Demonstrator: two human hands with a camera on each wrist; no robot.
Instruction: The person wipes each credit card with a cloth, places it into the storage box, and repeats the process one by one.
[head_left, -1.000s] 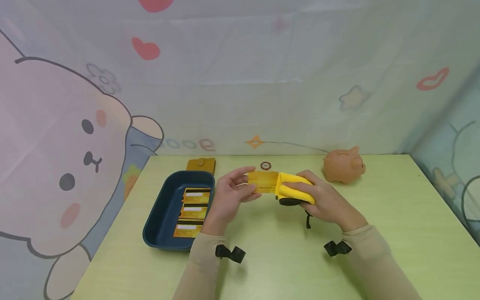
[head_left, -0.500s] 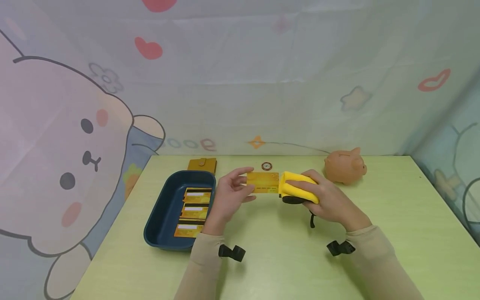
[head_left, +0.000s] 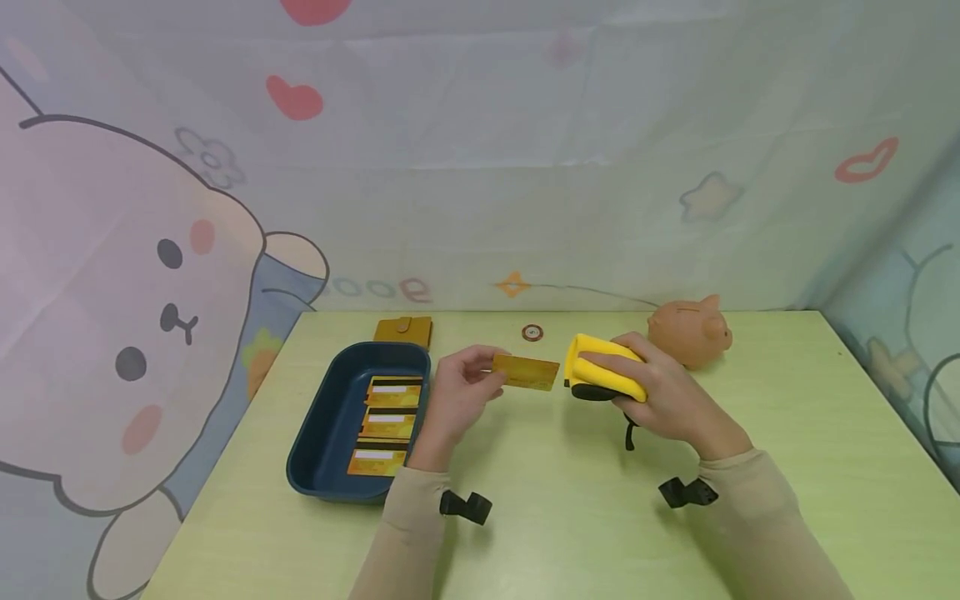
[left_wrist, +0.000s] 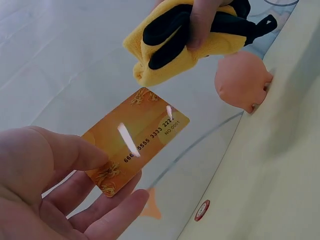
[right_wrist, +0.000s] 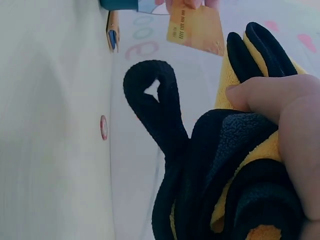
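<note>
My left hand (head_left: 461, 392) pinches a gold bank card (head_left: 528, 372) by one end, thumb on its printed face. In the left wrist view embossed numbers and bright glare show on the card. To the right of it, my right hand (head_left: 660, 387) grips a bunched yellow and black cloth (head_left: 600, 360), a soft towel with a black hanging loop (right_wrist: 150, 95). A gap separates the cloth from the card's free end. Three more gold cards (head_left: 388, 422) lie back side up in a dark blue tray (head_left: 315, 467) beside the left forearm.
An orange piggy bank (head_left: 686, 333) stands at the table's back right. A red and white poker chip (head_left: 532, 332) lies behind the hands. Behind the tray is a tan wallet (head_left: 402, 330). A printed curtain (head_left: 480, 167) hangs along the table's back edge.
The right hand with the cloth has moved right, off the card's end, opening a gap. The left hand has tilted the card, lowering its free end.
</note>
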